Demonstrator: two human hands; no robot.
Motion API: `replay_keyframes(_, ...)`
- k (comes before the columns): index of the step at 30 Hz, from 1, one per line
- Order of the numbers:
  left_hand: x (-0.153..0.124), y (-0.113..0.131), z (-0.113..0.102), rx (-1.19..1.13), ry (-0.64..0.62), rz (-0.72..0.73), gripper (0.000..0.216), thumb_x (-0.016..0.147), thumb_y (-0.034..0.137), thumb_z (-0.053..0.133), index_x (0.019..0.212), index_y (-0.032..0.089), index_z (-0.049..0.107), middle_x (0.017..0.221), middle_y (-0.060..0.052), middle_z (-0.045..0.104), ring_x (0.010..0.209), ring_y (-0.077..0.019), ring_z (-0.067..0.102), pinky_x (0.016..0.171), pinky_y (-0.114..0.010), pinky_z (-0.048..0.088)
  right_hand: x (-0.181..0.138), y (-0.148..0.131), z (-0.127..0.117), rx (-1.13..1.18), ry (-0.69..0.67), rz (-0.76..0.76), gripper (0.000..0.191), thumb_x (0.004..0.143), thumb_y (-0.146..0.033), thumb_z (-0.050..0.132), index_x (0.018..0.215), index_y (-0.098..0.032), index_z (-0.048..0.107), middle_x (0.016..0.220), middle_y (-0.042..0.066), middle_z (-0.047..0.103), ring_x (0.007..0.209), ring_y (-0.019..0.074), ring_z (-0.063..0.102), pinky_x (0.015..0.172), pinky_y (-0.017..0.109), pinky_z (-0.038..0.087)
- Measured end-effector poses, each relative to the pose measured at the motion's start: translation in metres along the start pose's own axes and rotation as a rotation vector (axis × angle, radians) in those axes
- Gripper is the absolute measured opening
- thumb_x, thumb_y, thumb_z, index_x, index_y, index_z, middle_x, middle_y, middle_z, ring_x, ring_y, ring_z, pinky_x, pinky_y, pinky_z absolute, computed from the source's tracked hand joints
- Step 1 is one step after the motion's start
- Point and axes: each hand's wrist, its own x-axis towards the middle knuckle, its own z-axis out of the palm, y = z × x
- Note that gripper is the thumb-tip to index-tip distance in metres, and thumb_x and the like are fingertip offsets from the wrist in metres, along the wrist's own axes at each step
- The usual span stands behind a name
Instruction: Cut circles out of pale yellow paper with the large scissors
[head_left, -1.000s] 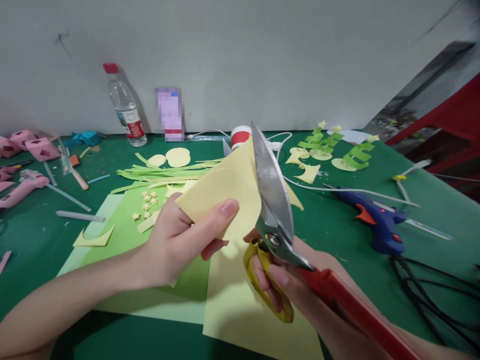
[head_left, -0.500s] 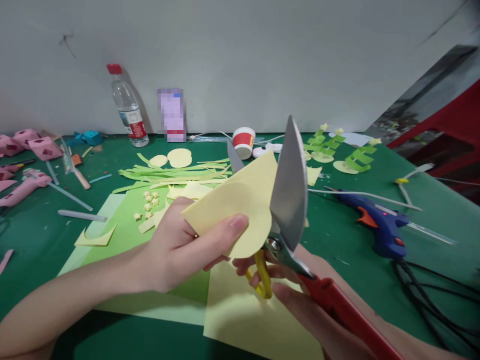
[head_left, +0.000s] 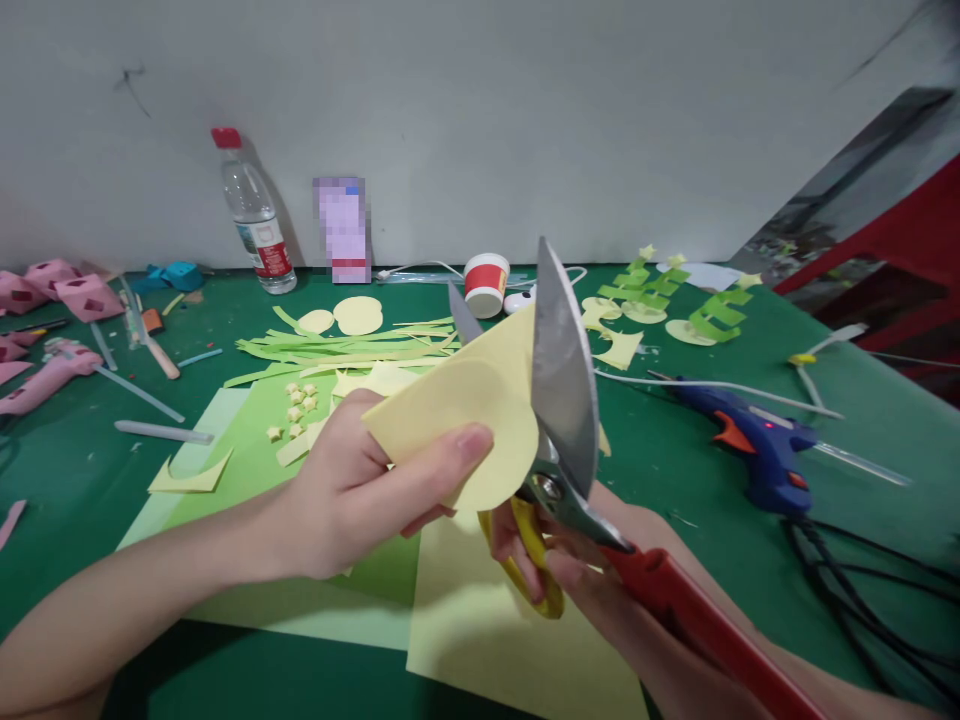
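Yellow paper (head_left: 502,390), one piece, is up in front of you above the table (head_left: 82,530), its lower right edge rounded. Your left hand (head_left: 352,490) pinches it, thumb pressed on the near face, fingers folded behind. Your right hand (head_left: 600,600) is curled round one pair of scissors (head_left: 566,380), fingers through the yellow loop, the red handle running across the hand. The two blades stand apart, with the paper between them. Below you lie three sheets: one yellow sheet (head_left: 480,650), one green sheet (head_left: 379,580) and one pale green sheet (head_left: 300,615). Small stars (head_left: 296,412) sit too close to count surely. Beyond, you have three green spirals (head_left: 724,318), one bottle (head_left: 262,240) and one cup (head_left: 486,285).
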Motion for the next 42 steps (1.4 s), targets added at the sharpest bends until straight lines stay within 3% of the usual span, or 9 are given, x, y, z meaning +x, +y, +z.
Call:
replay_keyframes(5, -0.001, 0.002, -0.001, 0.006, 0.014, -0.063, 0.041, 0.088, 0.031, 0.046, 0.05, 0.014, 0.045, 0.042, 0.005, 0.038, 0.037, -0.0027, 0.036, 0.031, -0.011, 0.029, -0.004, -0.007, 0.0, 0.004, 0.036, 0.021, 0.009, 0.083, -0.027, 0.042, 0.087, -0.024, 0.049, 0.063, -0.002, 0.055, 0.049, 0.0143, 0.048, 0.058, 0.03, 0.046)
replay_keyframes(13, 0.002, 0.006, -0.007, 0.009, -0.029, -0.097, 0.04, 0.086, 0.028, 0.048, 0.048, 0.015, 0.044, 0.041, 0.004, 0.039, 0.037, -0.0046, 0.038, 0.031, -0.013, 0.031, -0.007, -0.013, -0.005, -0.097, 0.018, -0.012, 0.013, 0.084, -0.021, 0.037, 0.089, -0.027, 0.048, 0.067, -0.002, 0.058, 0.049, 0.0154, 0.052, 0.046, 0.028, 0.041)
replay_keyframes(19, 0.002, 0.009, -0.01, -0.079, -0.037, -0.157, 0.04, 0.086, 0.026, 0.049, 0.048, 0.014, 0.042, 0.043, 0.004, 0.039, 0.037, -0.0031, 0.037, 0.032, -0.013, 0.026, -0.008, -0.012, -0.004, -0.175, 0.039, -0.043, 0.018, 0.087, -0.024, 0.034, 0.099, -0.026, 0.048, 0.073, 0.0, 0.06, 0.06, 0.0174, 0.056, 0.054, 0.031, 0.043)
replay_keyframes(23, 0.002, 0.007, -0.01, -0.166, -0.039, -0.186, 0.039, 0.085, 0.027, 0.05, 0.049, 0.015, 0.043, 0.043, 0.004, 0.037, 0.037, -0.0033, 0.035, 0.031, -0.013, 0.023, -0.006, -0.009, -0.001, -0.083, 0.011, -0.018, 0.019, 0.085, -0.027, 0.033, 0.093, -0.024, 0.05, 0.072, 0.001, 0.059, 0.055, 0.0165, 0.053, 0.051, 0.031, 0.044)
replay_keyframes(28, 0.003, 0.008, -0.008, -0.215, -0.068, -0.187, 0.035, 0.085, 0.023, 0.05, 0.052, 0.015, 0.045, 0.045, 0.004, 0.038, 0.037, -0.0037, 0.034, 0.03, -0.014, 0.024, -0.004, -0.014, -0.003, -0.037, 0.014, 0.014, 0.037, 0.074, -0.018, 0.044, 0.109, -0.024, 0.051, 0.089, 0.005, 0.064, 0.073, 0.0213, 0.06, 0.065, 0.035, 0.049)
replay_keyframes(35, 0.003, 0.01, -0.009, -0.188, -0.078, -0.2, 0.032, 0.085, 0.026, 0.05, 0.054, 0.016, 0.049, 0.045, 0.004, 0.04, 0.036, -0.0043, 0.035, 0.03, -0.015, 0.022, -0.002, -0.013, -0.007, -0.008, -0.039, -0.01, 0.038, 0.08, -0.024, 0.044, 0.118, -0.024, 0.049, 0.09, 0.006, 0.066, 0.078, 0.0225, 0.061, 0.068, 0.036, 0.051)
replay_keyframes(42, 0.002, 0.008, -0.01, -0.153, -0.052, -0.216, 0.042, 0.084, 0.029, 0.051, 0.046, 0.015, 0.043, 0.041, 0.003, 0.038, 0.036, -0.0043, 0.037, 0.029, -0.014, 0.023, -0.002, -0.01, -0.004, 0.026, 0.0, -0.007, 0.04, 0.079, -0.022, 0.045, 0.118, -0.022, 0.049, 0.084, 0.005, 0.066, 0.072, 0.0211, 0.06, 0.068, 0.035, 0.052)
